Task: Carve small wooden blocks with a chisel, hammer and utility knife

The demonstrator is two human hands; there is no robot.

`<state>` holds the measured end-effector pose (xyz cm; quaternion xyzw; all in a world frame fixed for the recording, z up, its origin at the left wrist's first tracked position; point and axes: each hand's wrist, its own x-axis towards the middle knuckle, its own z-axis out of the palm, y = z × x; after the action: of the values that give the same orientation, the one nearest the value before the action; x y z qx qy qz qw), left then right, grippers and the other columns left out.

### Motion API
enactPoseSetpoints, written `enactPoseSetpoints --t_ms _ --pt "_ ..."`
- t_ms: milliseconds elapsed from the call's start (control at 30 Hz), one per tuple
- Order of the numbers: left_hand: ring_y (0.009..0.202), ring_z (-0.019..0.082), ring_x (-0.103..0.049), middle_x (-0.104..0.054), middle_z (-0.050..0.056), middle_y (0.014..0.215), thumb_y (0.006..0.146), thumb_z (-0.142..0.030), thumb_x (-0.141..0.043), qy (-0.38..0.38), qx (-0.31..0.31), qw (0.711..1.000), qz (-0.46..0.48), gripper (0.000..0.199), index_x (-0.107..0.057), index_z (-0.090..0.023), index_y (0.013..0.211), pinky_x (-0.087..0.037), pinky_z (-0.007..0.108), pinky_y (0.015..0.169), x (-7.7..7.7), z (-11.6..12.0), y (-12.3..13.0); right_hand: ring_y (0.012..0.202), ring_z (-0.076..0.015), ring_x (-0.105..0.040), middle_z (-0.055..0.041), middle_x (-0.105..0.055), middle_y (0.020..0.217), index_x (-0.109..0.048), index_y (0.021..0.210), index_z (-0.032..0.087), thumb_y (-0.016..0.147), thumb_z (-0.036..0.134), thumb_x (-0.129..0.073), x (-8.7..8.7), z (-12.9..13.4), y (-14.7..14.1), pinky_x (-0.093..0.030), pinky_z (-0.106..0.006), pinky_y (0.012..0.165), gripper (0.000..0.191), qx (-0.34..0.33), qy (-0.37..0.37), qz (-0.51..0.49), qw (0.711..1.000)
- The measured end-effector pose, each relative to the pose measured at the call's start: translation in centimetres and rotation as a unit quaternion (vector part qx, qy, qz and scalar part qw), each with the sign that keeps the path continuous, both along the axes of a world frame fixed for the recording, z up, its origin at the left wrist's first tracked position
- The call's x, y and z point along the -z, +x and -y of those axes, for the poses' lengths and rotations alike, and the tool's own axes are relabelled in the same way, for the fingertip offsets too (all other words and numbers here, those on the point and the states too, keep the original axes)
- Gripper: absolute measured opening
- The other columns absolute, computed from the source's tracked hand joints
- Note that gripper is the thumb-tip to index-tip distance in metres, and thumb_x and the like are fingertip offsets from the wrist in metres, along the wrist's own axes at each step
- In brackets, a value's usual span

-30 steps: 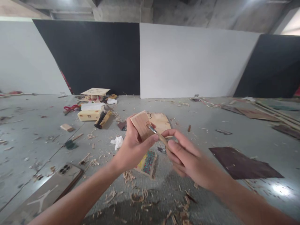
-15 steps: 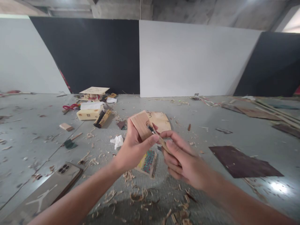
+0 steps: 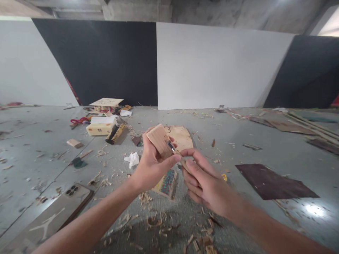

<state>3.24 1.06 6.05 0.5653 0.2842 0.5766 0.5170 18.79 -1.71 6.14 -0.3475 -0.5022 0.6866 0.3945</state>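
My left hand [image 3: 150,165] grips a small pale wooden block [image 3: 158,139], held up above the grey floor. My right hand [image 3: 203,180] holds a carving tool [image 3: 177,154] with a wooden handle; its metal tip rests against the block's right edge. Below the hands lies a small board with colourful painted dots [image 3: 166,183]. Behind the block a light plywood piece [image 3: 182,137] with a dark line drawing lies flat.
Wood shavings [image 3: 156,222] litter the floor near me. A phone with a logo case [image 3: 55,215] lies at lower left. A dark brown sheet [image 3: 275,181] lies right. Boxes, a yellow-black tool [image 3: 116,133] and crumpled tissue [image 3: 132,159] sit further left. Planks [image 3: 309,128] lie far right.
The tool's tip has slid slightly down along the block's edge, and my right hand has drawn a little toward me. The left hand keeps the block nearly still.
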Motion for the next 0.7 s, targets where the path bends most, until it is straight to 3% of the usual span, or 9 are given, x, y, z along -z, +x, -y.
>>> enactPoseSetpoints --t_ms 133,367,500,700 --pt "0.098 0.016 -0.057 -0.054 0.004 0.109 0.071 -0.014 -0.073 0.004 -0.003 1.000 0.002 0.057 -0.030 -0.025 0.107 -0.048 0.030 0.086 0.13 -0.05 0.04 0.037 -0.0056 -0.014 0.0117 -0.033 0.053 -0.041 0.103 0.028 0.092 0.044 -0.045 0.03 -0.13 0.00 -0.021 -0.016 0.031 0.019 0.001 -0.007 -0.010 1.000" --pt "0.096 0.015 -0.055 -0.054 0.003 0.104 0.076 -0.016 -0.069 0.015 0.012 1.000 -0.008 0.046 -0.031 -0.023 0.100 -0.047 0.029 0.085 0.15 0.16 0.20 0.036 -0.0047 -0.012 0.0118 -0.034 0.054 -0.043 0.099 0.028 0.090 0.041 -0.049 -0.11 0.03 0.06 -0.018 -0.014 0.030 0.017 -0.010 -0.044 -0.064 0.997" --pt "0.095 0.014 -0.055 -0.055 0.002 0.102 0.079 -0.016 -0.066 -0.021 0.016 1.000 0.003 0.041 -0.031 -0.023 0.099 -0.046 0.028 0.086 0.49 0.23 0.54 0.036 -0.0051 -0.012 0.0122 -0.032 0.053 -0.041 0.096 0.029 0.090 0.043 -0.050 0.12 0.03 -0.29 -0.017 -0.014 0.029 0.018 0.005 -0.053 -0.059 0.997" --pt "0.095 0.014 -0.056 -0.053 0.003 0.106 0.078 -0.017 -0.067 -0.021 0.025 0.999 0.024 0.041 -0.033 -0.023 0.102 -0.046 0.029 0.085 0.99 -0.33 0.54 0.036 -0.0049 -0.014 0.0123 -0.032 0.053 -0.041 0.099 0.029 0.092 0.044 -0.046 0.82 -0.29 -0.43 -0.019 -0.014 0.031 0.017 0.007 -0.019 -0.053 0.998"
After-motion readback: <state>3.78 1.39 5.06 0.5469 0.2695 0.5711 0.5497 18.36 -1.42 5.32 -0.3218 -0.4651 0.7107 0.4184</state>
